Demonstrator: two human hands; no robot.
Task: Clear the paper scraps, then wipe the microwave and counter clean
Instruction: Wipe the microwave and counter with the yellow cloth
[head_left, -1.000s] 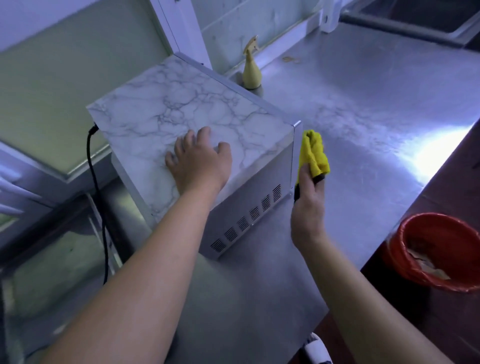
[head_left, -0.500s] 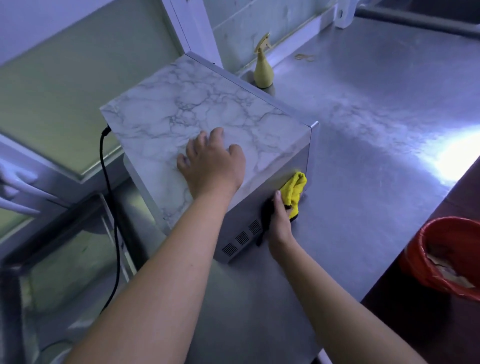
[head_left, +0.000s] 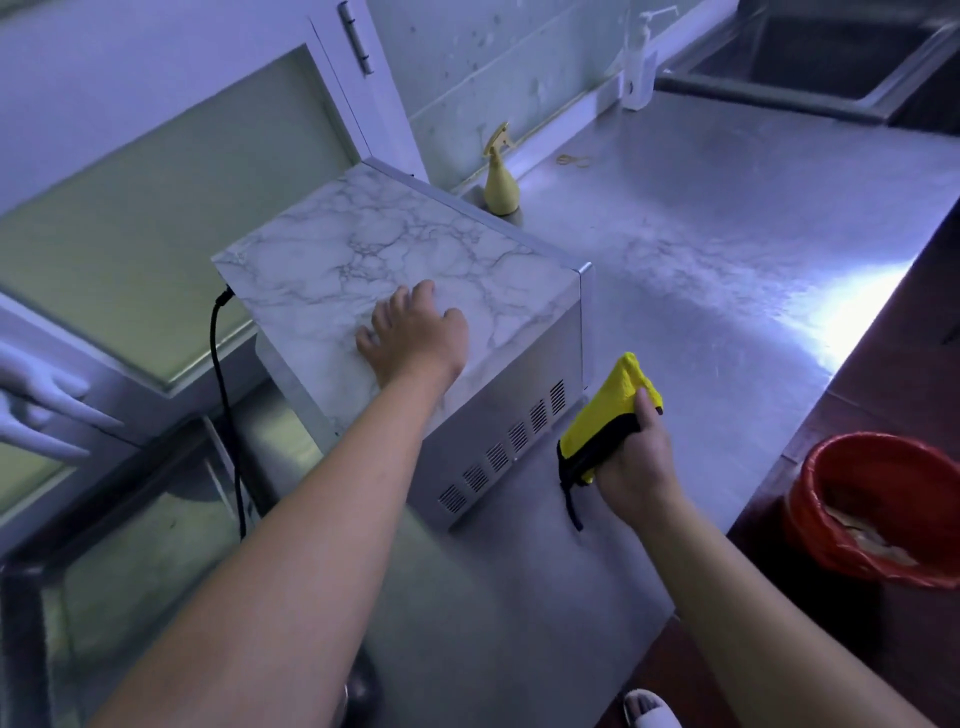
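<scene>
Head view: microwave (head_left: 415, 291) sits under left hand (head_left: 415, 338), fingers spread flat on its marbled top, prob. to steady it. Right hand (head_left: 636, 460) grips a bunched yellow cloth (head_left: 605, 415) just beside the vented side, apparently w/o touching it. Counter (head_left: 701, 291) stretches beyond both hands; red bin (head_left: 826, 519) w/ scraps right of right hand.

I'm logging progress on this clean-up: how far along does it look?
Scraps look cleared: paper lies in the red bin, none on the counter. In hand: the left hand rests on the microwave, while the right hand grips the yellow cloth beside its vented side. Left, probably: the remaining microwave faces and the counter.
</scene>
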